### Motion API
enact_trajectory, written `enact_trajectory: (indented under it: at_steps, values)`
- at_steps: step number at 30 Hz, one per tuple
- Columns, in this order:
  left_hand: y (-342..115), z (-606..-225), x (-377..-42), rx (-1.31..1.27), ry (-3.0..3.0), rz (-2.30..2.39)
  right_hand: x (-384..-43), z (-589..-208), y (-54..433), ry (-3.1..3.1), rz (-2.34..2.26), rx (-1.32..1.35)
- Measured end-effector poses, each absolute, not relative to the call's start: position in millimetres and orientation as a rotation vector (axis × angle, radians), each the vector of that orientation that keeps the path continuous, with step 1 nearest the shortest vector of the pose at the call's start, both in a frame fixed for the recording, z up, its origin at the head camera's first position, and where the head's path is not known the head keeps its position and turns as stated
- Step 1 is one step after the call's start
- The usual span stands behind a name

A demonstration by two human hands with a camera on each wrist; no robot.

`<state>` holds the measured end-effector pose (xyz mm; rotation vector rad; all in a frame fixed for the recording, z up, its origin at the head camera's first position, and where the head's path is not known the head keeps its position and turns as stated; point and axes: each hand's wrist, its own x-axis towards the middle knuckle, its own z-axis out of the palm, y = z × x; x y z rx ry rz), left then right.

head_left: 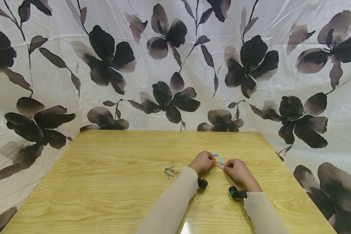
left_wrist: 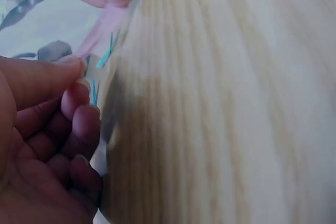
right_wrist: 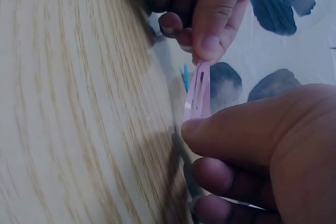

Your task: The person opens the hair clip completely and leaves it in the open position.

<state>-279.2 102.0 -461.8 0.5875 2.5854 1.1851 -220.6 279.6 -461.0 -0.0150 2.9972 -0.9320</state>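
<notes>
Closest in the right wrist view: right hand (right_wrist: 278, 140), thumb and fingers closed in a pinch on one end of the pink clip (right_wrist: 202, 98). Clip is slim, slotted lengthwise, held between both hands over the wood table (head_left: 105, 178). Left hand (head_left: 204, 161) pinches its opposite end, spare fingers curled. Both forearms angle toward it. Turquoise clip (head_left: 221, 160) and blue piece (head_left: 215, 155) lie just beyond the pink clip; thin grey and reddish pieces (head_left: 169, 170) well to its left.

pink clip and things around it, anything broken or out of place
Nothing stands out. The pink clip, pinched by the left hand and right hand, shows no visible break. The blue clip and teal clip lie nearby. The slim pieces by the left sleeve are too small to judge.
</notes>
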Motion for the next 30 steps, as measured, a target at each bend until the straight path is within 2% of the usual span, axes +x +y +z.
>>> enact_trajectory:
  at_steps: [10, 30]
  values:
    - [97.3, -457.6, -279.2, 0.537, 2.550, 1.315, -223.7, -458.8, 277.7, 2.969, -1.140, -0.015]
    - [79.5, -448.1, -272.9, 0.384, 2.596, 1.528, -236.3, -449.5, 251.4, 2.963, -1.271, 0.047]
